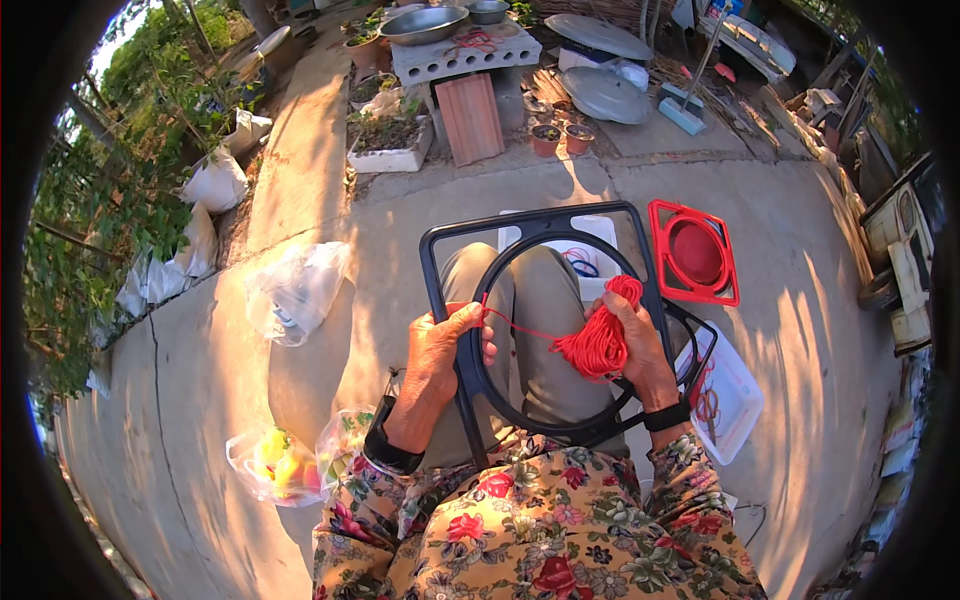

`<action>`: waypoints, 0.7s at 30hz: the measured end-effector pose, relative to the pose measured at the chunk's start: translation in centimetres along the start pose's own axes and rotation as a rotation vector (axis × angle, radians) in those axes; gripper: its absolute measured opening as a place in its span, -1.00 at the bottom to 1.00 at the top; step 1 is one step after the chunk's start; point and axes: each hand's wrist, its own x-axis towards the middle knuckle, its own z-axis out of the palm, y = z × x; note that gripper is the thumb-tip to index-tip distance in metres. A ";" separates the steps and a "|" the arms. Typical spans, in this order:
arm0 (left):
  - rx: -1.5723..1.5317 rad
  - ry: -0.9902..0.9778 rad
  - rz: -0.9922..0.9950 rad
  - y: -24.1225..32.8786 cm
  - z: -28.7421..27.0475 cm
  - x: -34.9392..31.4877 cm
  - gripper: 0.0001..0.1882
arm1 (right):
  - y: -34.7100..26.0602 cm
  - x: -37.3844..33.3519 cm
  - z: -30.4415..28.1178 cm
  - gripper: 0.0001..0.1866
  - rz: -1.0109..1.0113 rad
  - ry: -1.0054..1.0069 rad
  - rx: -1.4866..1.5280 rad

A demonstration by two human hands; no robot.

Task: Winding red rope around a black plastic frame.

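Observation:
A black plastic frame (530, 221), squarish with a large round ring inside, rests over my lap. At its left side my left hand (437, 352) is closed round the ring and frame bar, thumb on top, with a strand of red cord at the fingertips. That strand runs across the opening to a thick bundle of red cord (597, 345), which my right hand (646, 350) grips near the ring's right side. A few turns of red show on the ring just above my left thumb. My trousered knees show through the ring.
Beyond my knees stands a white tray (600, 232) holding blue loops. To the right lie a red plastic frame (693, 252) and a white bin (737, 405) with tools. Plastic bags (296, 290) sit on the concrete at left; a block-topped stand (470, 58) is farther off.

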 end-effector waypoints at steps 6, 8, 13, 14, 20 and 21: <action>0.038 0.054 -0.003 -0.2 0.3 0.7 -0.73 | 0.9 -2.1 0.4 -0.48 -0.074 -0.101 -0.183; 0.062 0.070 -0.002 -0.1 0.7 0.5 -0.73 | 0.0 -2.2 0.4 -0.47 -0.033 -0.102 -0.285; 0.107 -0.040 0.039 1.0 2.2 -1.1 -0.74 | -2.0 -0.4 2.2 -0.55 -0.224 -0.169 -0.743; 0.106 -0.064 0.029 1.2 2.5 -1.4 -0.74 | -1.8 0.1 3.2 -0.57 -0.369 -0.195 -0.822; 0.096 -0.090 0.034 1.1 2.4 -1.5 -0.77 | -0.5 4.5 8.8 -0.54 -0.734 -0.465 -0.999; 0.098 -0.049 0.020 1.0 2.0 -1.3 -0.78 | -0.1 5.0 9.4 -0.53 -0.843 -0.542 -0.956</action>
